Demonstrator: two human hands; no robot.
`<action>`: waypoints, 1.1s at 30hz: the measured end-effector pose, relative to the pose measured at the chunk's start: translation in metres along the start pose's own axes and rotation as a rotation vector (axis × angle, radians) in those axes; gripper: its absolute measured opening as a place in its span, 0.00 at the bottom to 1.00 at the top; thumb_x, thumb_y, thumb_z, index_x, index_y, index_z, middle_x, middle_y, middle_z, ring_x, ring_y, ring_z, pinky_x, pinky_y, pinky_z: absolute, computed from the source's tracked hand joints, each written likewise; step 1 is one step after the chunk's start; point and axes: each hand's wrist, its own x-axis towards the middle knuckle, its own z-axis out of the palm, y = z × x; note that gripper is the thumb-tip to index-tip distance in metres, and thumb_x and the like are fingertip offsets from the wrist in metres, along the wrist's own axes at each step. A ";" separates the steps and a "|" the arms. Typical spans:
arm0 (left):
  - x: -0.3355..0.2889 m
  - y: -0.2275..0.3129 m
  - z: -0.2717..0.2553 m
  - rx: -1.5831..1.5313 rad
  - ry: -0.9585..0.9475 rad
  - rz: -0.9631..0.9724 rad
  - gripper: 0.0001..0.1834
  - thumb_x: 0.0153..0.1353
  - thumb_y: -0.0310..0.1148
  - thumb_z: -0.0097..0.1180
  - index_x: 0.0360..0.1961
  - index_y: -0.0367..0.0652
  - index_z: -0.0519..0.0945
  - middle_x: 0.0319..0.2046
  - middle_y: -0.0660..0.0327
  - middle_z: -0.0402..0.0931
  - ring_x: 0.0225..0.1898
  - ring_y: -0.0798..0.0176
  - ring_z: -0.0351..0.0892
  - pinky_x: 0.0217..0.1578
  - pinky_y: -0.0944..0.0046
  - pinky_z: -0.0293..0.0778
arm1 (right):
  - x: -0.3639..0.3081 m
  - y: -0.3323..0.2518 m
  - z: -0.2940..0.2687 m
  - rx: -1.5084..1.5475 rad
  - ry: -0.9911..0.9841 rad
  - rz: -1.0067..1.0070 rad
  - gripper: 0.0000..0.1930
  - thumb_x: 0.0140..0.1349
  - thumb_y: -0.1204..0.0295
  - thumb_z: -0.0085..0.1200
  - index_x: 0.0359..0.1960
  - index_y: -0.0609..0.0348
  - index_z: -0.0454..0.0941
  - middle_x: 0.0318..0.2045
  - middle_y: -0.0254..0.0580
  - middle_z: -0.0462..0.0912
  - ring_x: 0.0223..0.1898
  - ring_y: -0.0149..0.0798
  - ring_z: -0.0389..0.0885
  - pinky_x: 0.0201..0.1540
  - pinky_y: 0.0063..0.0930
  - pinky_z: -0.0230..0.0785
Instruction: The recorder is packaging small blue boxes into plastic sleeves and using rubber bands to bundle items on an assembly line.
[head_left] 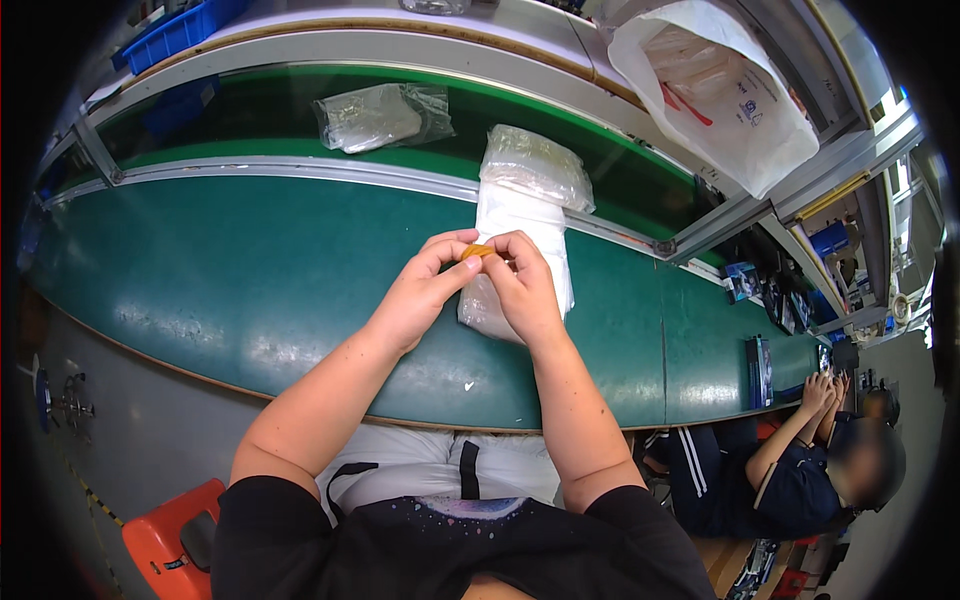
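Note:
Both my hands meet above the green tabletop (290, 270), raised in front of me. A small orange-yellow piece (478, 250) is pinched between them; it looks soft and bunched, but its kind is too small to tell. Thumb and fingers of my left hand (420, 292) close on it from the left. My right hand (524, 288) grips it from the right with its fingertips. Beneath and behind the hands lies a stack of white and clear plastic bags (520, 212), partly hidden by my right hand.
A clear plastic packet (385, 117) rests on the green strip beyond the metal rail. A white sack (715, 100) hangs at the upper right, and a blue bin (180, 35) stands at the upper left. Right, another person (800, 470) works at the bench. An orange stool (175, 535) is lower left.

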 end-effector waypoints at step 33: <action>0.007 0.023 -0.018 -0.716 0.002 -0.033 0.24 0.68 0.43 0.41 0.54 0.33 0.68 0.53 0.51 0.69 0.57 0.55 0.67 0.56 0.52 0.66 | 0.058 -0.072 -0.021 -0.011 -0.220 0.111 0.11 0.60 0.68 0.56 0.37 0.65 0.77 0.29 0.34 0.78 0.32 0.24 0.72 0.36 0.19 0.64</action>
